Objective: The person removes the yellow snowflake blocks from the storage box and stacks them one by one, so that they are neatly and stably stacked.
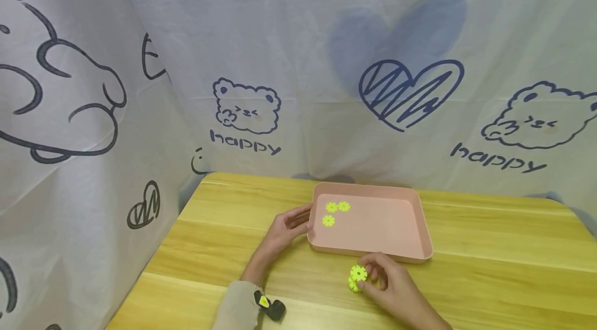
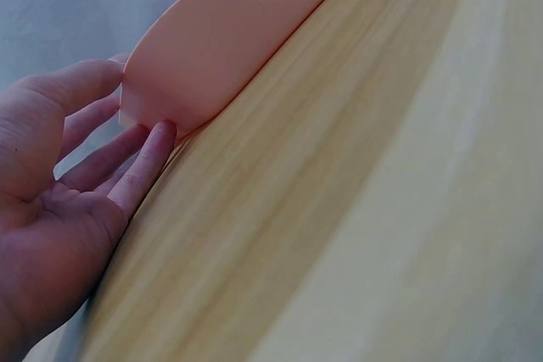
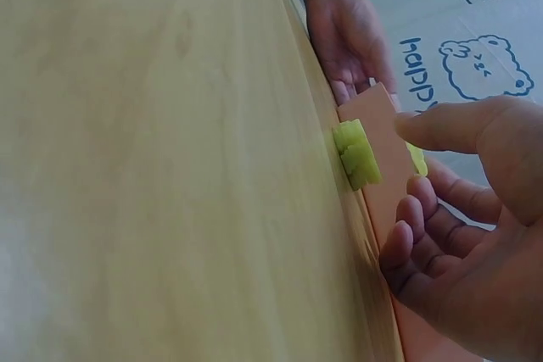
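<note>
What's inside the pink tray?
Inside the pink tray: two yellow-green discs side by side toward its left end, a third disc nearer the camera. Its near wall hides its inner face and perhaps some floor.

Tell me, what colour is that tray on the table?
Plain pale pink; the tray shows best in the head view.

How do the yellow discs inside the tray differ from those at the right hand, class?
The inside discs lie in the pink tray; the outside discs are in front of it, at the right hand. The inside discs show whole, while one outside disc partly hides another in the head view. Both groups are yellow-green with notched edges.
</note>
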### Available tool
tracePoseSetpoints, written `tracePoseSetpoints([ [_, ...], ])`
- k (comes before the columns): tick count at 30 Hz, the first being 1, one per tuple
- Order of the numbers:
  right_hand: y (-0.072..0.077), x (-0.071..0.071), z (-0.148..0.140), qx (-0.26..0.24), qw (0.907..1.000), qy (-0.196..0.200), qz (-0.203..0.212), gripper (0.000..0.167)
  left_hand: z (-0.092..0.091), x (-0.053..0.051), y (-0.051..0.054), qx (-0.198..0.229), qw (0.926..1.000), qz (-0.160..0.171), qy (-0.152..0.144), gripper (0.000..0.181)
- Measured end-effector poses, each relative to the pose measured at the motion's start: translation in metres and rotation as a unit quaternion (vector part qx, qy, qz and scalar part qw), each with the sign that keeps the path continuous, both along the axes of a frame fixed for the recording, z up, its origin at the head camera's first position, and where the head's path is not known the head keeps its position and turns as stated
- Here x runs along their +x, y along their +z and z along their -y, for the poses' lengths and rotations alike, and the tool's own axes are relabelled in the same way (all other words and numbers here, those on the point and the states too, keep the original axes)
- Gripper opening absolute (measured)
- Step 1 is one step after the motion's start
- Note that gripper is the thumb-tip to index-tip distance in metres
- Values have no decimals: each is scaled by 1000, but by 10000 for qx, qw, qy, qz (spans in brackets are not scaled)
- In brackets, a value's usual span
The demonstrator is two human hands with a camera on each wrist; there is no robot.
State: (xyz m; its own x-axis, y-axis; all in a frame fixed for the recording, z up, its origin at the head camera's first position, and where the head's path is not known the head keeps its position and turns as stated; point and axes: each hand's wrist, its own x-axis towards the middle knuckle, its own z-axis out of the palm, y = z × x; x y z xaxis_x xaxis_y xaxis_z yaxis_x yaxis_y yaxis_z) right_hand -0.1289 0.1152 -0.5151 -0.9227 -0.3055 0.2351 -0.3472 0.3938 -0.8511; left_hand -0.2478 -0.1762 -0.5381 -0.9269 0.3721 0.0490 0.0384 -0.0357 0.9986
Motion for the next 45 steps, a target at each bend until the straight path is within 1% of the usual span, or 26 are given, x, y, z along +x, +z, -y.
tracePoseSetpoints([
  [5,-1,1,1,123,9999,-106,-54,30,-1,0,1,-17,10000,-19,-6,54],
  [10,-4,2,1,159,9998,-110,-58,29,0,0,1,-35,10000,-46,-21,54],
  [15,-8,2,1,77,9999,-34,-132,29,0,0,1,-17,10000,-56,-24,54],
  [22,-11,2,0,78,9999,93,29,30,0,0,0,-17,10000,-26,3,54],
  [27,-13,1,0,85,9998,143,-112,32,0,0,0,-22,10000,-56,-14,55],
  [33,-13,1,1,139,9998,109,66,32,0,1,1,-21,10000,-69,-63,55],
  [42,-11,1,1,214,9996,97,179,32,0,0,1,-35,10000,-32,-14,55],
  [45,-12,0,1,278,9994,116,144,32,0,-1,0,-11,10000,-31,-22,55],
])
